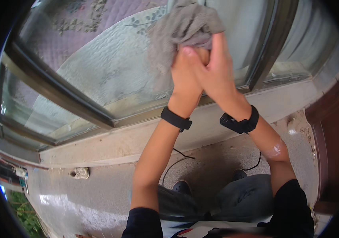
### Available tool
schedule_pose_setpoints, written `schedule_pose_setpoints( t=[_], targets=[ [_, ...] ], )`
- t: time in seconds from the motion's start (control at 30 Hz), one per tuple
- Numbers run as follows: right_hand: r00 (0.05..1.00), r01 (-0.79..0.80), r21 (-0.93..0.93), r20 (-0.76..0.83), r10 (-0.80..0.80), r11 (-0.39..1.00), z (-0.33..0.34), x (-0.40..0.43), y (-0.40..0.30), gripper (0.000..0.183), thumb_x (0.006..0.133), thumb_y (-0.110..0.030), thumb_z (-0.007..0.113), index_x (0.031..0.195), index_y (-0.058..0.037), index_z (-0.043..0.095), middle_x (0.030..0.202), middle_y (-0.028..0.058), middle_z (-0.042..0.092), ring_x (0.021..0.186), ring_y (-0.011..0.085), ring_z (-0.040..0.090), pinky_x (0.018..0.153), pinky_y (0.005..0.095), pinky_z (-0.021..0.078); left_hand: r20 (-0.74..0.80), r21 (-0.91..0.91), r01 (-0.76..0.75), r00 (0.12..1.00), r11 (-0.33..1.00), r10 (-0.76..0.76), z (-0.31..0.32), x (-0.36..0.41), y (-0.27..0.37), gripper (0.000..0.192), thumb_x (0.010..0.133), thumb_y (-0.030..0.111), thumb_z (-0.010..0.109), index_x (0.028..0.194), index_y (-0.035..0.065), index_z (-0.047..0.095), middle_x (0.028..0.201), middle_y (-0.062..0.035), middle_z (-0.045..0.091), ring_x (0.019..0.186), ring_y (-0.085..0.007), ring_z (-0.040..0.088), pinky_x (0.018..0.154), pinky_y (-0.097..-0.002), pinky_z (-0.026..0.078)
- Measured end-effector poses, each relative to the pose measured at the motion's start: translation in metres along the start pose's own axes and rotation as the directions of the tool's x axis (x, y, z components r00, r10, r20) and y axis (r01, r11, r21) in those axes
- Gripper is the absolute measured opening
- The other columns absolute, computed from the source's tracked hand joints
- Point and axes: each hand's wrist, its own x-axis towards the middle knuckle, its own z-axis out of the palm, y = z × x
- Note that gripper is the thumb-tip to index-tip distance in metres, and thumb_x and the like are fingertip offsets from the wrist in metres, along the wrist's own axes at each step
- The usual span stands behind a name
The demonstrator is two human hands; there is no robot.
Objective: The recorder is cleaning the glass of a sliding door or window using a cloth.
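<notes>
A crumpled grey cloth lies against the pane of a metal-framed window, at the top middle of the view. My left hand is under its lower edge, with the fingers hidden by the cloth and by my other hand. My right hand crosses over it, the thumb on the back of the left hand and the fingers reaching up to the cloth. Both wrists wear black bands. Behind the glass show a purple quilted fabric and a pale textured one with a leaf pattern.
Dark window frame bars stand left and right of my hands. Below runs a pale sill ledge. On the concrete floor are a shoe at left and a black cable near my feet. A dark red-brown panel stands at right.
</notes>
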Motion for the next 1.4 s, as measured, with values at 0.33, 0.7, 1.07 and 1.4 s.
schedule_pose_setpoints(
  t=[0.33, 0.7, 1.07, 1.4],
  targets=[
    [0.812, -0.550, -0.178, -0.343, 0.472, 0.816, -0.088, -0.079, 0.082, 0.036, 0.100, -0.019, 0.055, 0.128, 0.0011, 0.045, 0.123, 0.0222, 0.062, 0.113, 0.0322, 0.060, 0.100, 0.0398, 0.0442, 0.337, -0.053, -0.135, 0.930, 0.989, 0.145, 0.126, -0.057, -0.021, 0.043, 0.092, 0.016, 0.056, 0.134, 0.0044, 0.058, 0.136, -0.0174, 0.060, 0.130, -0.0335, 0.053, 0.108, -0.0411, 0.041],
    [0.911, -0.329, 0.059, -0.241, 0.333, 0.942, -0.001, -0.051, 0.026, 0.041, 0.102, -0.013, 0.049, 0.139, 0.0024, 0.042, 0.132, 0.0161, 0.056, 0.118, 0.0240, 0.054, 0.106, 0.0367, 0.0400, 0.309, 0.145, -0.351, 0.904, 0.925, 0.295, 0.023, -0.013, -0.018, 0.042, 0.091, 0.015, 0.057, 0.132, 0.0055, 0.060, 0.138, -0.0148, 0.058, 0.129, -0.0320, 0.052, 0.107, -0.0416, 0.042],
    [0.987, -0.001, 0.346, 0.150, -0.054, 0.938, 0.125, -0.039, -0.077, 0.056, 0.101, -0.025, 0.055, 0.148, 0.0022, 0.042, 0.108, 0.0143, 0.055, 0.092, 0.0264, 0.054, 0.087, 0.0386, 0.0475, 0.167, 0.823, -0.416, 0.828, 0.387, 0.536, -0.193, 0.051, -0.007, 0.035, 0.084, 0.035, 0.067, 0.102, 0.0050, 0.067, 0.098, -0.0189, 0.064, 0.099, -0.0432, 0.057, 0.085, -0.0562, 0.044],
    [0.874, 0.004, 0.339, 0.455, -0.168, 0.941, 0.150, -0.105, -0.080, 0.063, 0.097, -0.026, 0.064, 0.147, 0.0035, 0.039, 0.149, 0.0303, 0.043, 0.142, 0.0442, 0.040, 0.120, 0.0524, 0.0309, 0.103, 0.932, -0.186, 0.959, 0.312, 0.263, -0.262, -0.061, -0.076, 0.026, 0.091, 0.029, 0.062, 0.101, 0.0050, 0.065, 0.105, -0.0187, 0.063, 0.099, -0.0390, 0.059, 0.084, -0.0507, 0.044]
  ],
)
